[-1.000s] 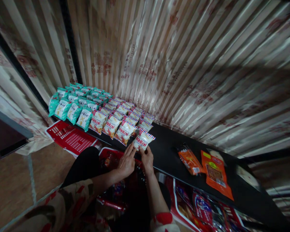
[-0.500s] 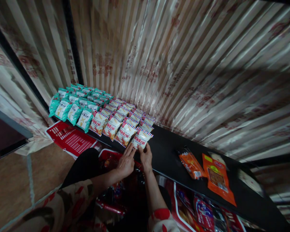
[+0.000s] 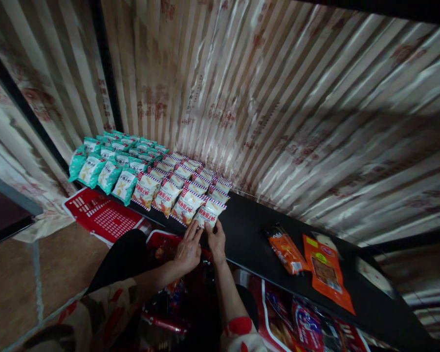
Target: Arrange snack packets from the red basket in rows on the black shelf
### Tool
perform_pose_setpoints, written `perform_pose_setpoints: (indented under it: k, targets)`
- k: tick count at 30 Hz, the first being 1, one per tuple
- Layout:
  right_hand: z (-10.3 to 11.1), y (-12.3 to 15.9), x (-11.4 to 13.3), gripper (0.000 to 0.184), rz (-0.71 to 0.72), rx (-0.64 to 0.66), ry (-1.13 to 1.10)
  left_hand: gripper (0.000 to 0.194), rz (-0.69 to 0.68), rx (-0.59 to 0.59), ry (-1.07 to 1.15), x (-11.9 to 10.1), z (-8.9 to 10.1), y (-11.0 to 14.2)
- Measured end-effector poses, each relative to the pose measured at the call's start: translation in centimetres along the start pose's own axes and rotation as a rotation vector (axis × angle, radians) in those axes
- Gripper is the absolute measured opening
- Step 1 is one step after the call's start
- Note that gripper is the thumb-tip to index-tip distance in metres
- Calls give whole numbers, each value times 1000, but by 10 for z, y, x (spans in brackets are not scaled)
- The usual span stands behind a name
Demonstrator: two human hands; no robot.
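The front right snack bag [image 3: 209, 212], white with red print and a striped edge, stands tilted back at the end of a row on the black shelf [image 3: 242, 220]. At its lower left edge are the fingertips of my left hand [image 3: 189, 248], closed together against it. My right hand [image 3: 216, 240] pinches the lower right part of the same bag, thumb in front. Directly left is a matching snack bag [image 3: 188, 206], with several more alike in rows behind. Teal snack bags [image 3: 123, 186] fill the shelf's left end.
An orange packet [image 3: 288, 250] and a larger orange pouch [image 3: 326, 271] lie on the shelf to the right. Below stand a red basket [image 3: 102, 212] at the left and a crate of packets [image 3: 308, 322] at the right. A pleated curtain [image 3: 220, 88] hangs behind.
The view has shifted slightly, moving the whole scene a little left and down in the picture. Both hands stay at the same bag, which shows no clear movement on the shelf.
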State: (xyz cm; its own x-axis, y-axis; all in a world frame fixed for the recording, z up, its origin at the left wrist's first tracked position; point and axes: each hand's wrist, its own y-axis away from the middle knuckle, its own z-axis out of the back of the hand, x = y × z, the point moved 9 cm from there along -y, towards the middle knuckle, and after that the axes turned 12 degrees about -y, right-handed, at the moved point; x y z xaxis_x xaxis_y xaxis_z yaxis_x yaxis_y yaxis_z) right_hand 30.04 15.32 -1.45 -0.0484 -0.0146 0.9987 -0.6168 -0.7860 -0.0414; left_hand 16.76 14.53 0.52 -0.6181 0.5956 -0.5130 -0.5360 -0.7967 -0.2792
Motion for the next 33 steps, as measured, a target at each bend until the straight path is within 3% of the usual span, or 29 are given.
perform_pose_setpoints:
  k: [14,23,33]
  targets:
    - [9,7,-7,56,130,-98,115,62,-30,-40,-25,4,-8,1]
    - [10,11,-2,60,155,-144,172,59,-90,-76,-56,1,-4,8]
    - [11,12,-6,60,142,-153,201,54,-92,-21,-117,6,-13,14]
